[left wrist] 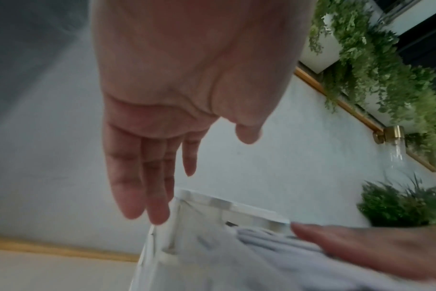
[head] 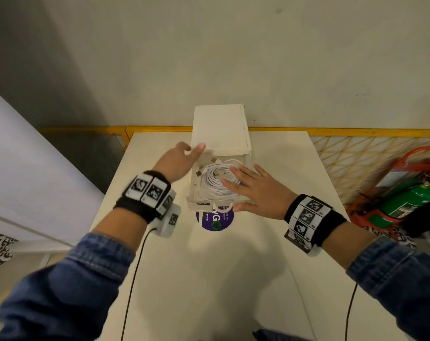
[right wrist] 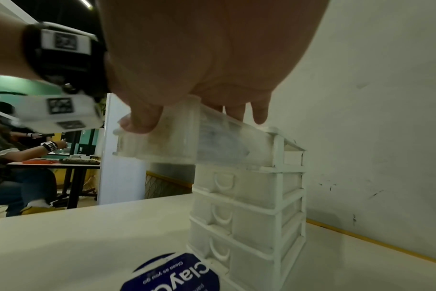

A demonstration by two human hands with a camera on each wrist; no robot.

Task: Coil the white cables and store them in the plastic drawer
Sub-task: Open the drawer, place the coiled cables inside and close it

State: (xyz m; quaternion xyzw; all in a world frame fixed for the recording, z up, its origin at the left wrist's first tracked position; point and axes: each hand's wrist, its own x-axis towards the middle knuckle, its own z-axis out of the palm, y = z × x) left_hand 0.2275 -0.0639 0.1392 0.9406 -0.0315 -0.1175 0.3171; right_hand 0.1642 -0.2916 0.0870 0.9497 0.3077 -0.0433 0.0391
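Cables [head: 215, 179] lie coiled in the open top drawer [head: 193, 193]; your right hand [head: 254, 190] presses them flat-fingered, your left hand [head: 178, 159] hovers open, empty.

Denim sleeves [head: 68, 289], black marker-tagged wristbands [head: 146, 193]

white cables [head: 217, 179]: coiled, in drawer | plastic drawer [head: 191, 190]: top, pulled out

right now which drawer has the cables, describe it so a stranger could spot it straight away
On the white table against the wall stands a small white plastic drawer tower. Its top drawer is the only one pulled out, with the coiled white cables inside and the right hand flat over them; the drawers beneath are closed.
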